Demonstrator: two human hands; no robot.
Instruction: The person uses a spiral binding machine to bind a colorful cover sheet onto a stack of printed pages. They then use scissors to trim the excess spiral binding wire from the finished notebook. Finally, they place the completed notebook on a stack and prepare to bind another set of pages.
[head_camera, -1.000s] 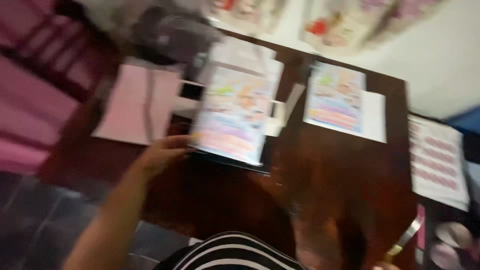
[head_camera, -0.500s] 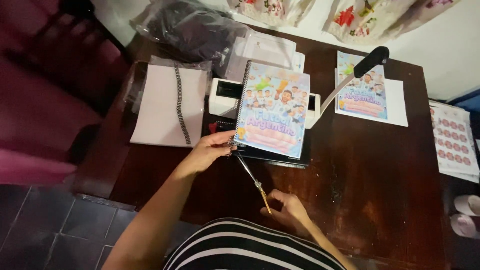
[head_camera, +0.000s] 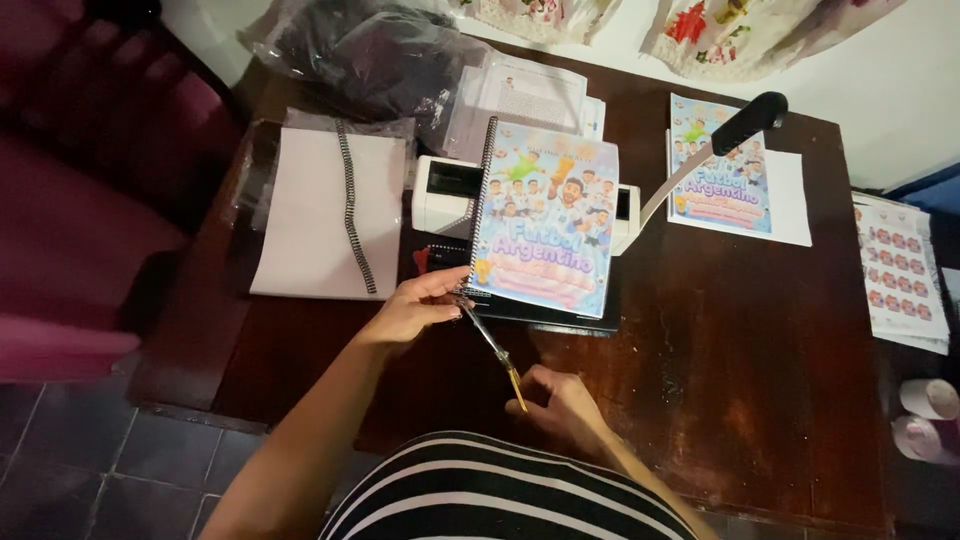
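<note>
Little has shifted since the earlier frame. Left hand (head_camera: 415, 312) steadies the spiral-bound booklet (head_camera: 545, 225) on the desk (head_camera: 700, 350); right hand (head_camera: 560, 405), grip closed on scissors (head_camera: 490, 345), points them diagonally at the spiral's lower end. Blade tips hidden.

the spiral-bound booklet (head_camera: 545, 220) has a sky-blue cover with cartoon figures in white and light-blue stripes, fading to pink and yellow at the bottom. a second print of the same cover (head_camera: 722, 170) lies on a white sheet. the wooden table (head_camera: 740, 380) is dark reddish brown with worn patches. the binding machine (head_camera: 445, 195) is white with a black-tipped lever. the sticker sheet (head_camera: 900, 270) carries rows of reddish rounds. the shirt (head_camera: 500, 495) has black and white stripes.
</note>
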